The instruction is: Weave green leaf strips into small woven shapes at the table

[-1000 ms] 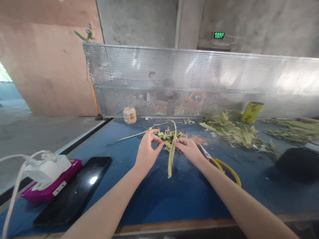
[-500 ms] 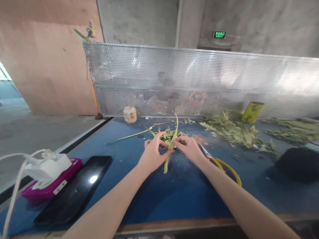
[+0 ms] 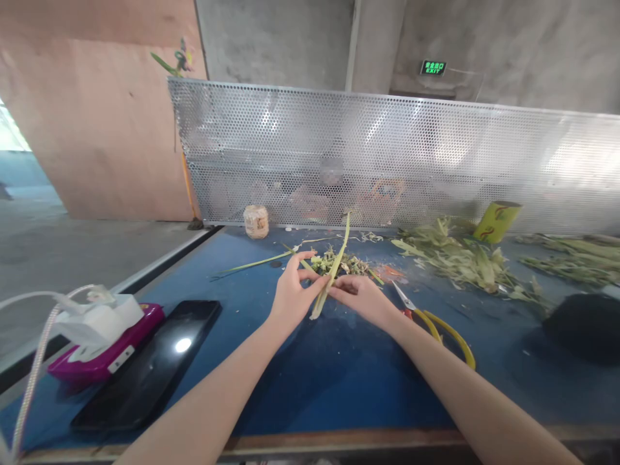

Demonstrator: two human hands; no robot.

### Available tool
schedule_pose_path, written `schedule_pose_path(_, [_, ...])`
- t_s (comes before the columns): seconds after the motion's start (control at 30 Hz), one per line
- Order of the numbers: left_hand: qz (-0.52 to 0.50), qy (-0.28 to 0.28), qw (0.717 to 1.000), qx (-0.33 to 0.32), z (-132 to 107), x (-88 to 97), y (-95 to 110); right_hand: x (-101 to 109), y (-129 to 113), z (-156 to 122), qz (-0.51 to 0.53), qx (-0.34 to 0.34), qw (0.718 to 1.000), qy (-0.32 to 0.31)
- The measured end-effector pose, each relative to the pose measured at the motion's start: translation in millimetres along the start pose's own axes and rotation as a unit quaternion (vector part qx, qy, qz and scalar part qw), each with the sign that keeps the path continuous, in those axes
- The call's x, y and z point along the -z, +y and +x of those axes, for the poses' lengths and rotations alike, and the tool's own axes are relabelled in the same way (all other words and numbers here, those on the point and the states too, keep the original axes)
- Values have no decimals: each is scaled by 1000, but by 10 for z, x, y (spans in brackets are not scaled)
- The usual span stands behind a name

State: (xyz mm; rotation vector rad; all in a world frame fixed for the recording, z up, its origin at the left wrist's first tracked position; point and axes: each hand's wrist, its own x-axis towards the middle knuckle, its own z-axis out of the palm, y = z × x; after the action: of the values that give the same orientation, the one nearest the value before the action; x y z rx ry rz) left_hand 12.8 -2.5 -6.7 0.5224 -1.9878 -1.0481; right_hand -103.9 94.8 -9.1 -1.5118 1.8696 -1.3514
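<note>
Between my two hands is a long pale-green leaf strip (image 3: 340, 252), slanting up and away from me. My left hand (image 3: 296, 290) pinches it between thumb and fingers. On the other side, the fingertips of my right hand (image 3: 359, 295) are closed on the same strip at its lower middle. Just beyond the hands lies a heap of small green plant scraps (image 3: 356, 263), partly covered by the strip and fingers. A thin green stalk (image 3: 254, 265) lies to the left. Scissors (image 3: 426, 321) with yellow handles rest beside my right forearm, which hides part of them.
A black phone (image 3: 150, 368) and a magenta power strip (image 3: 99, 355) with white plugs lie at left. A small wrapped roll (image 3: 256, 222) stands near the perforated metal screen (image 3: 290, 148). Dried leaves (image 3: 460, 258), a yellow-green tube (image 3: 497, 221) and a dark object (image 3: 584, 326) are at right.
The strip's lower end has swung left and toward my left hand. My right hand has moved slightly down and left along it. The whole view has shifted a little.
</note>
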Motion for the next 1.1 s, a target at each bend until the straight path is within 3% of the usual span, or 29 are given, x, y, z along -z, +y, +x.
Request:
schedule_pose_path(0.07, [-8,5,1000,-1,8,-5,-12,-31,5,-11,-14,1,1000,-19])
schedule_pose_path(0.27, [-92,7,995,43,30,-23,-59,-15,8,-12,-20,19,999,19])
schedule_pose_path(0.37, [-95,6,995,25,15,-29,-41,-20,-1,-18,-44,36,998,16])
schedule_pose_path(0.53, [-92,-15,996,10,-10,-34,-15,-28,39,-4,-48,45,997,31])
schedule_pose_path(0.63, [-108,-56,992,19,-10,-41,-30,-8,62,9,-42,45,997,47])
schedule_pose_path(0.77, [-150,-96,983,54,9,-47,-59,17,67,20,-34,36,997,57])
schedule_pose_path(1.1, [-272,-91,948,142,61,-27,-61,43,44,24,-17,23,998,50])
